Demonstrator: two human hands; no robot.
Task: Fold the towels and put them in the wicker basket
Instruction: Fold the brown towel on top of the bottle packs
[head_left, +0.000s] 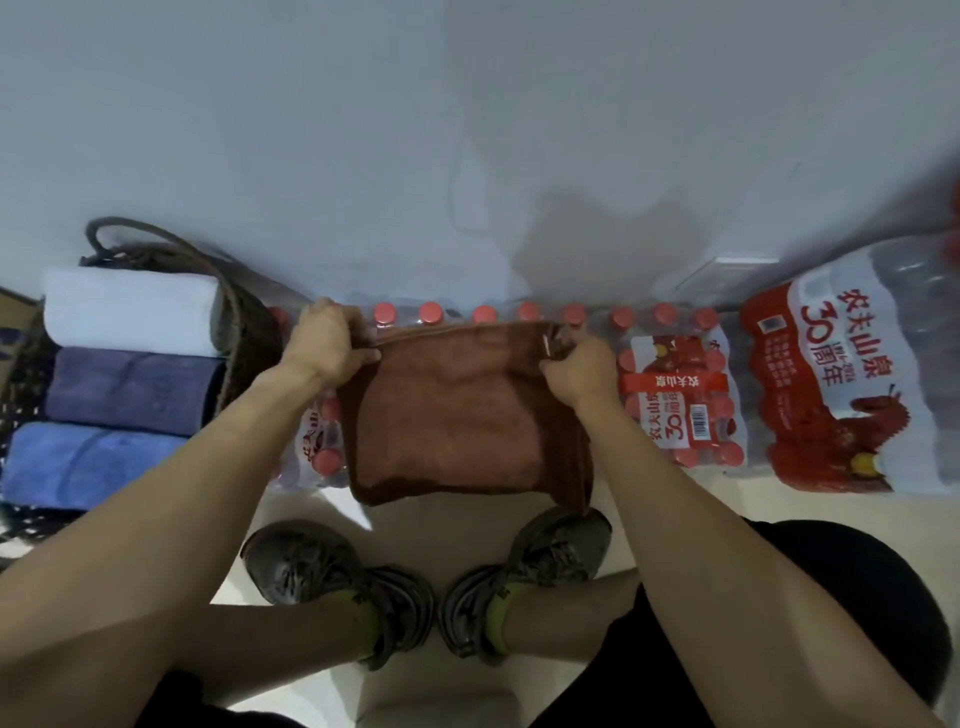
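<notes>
A brown towel, folded into a rough square, lies on a shrink-wrapped pack of water bottles in front of me. My left hand pinches its far left corner and my right hand pinches its far right corner. To the left stands the dark wicker basket with a rope handle. Three folded towels lie side by side in it: a white one, a purple-blue one and a bright blue one.
Packs of red-capped water bottles run along the wall, with a larger red and white pack at the right. My two grey shoes rest on the pale floor below the towel. The grey wall rises behind.
</notes>
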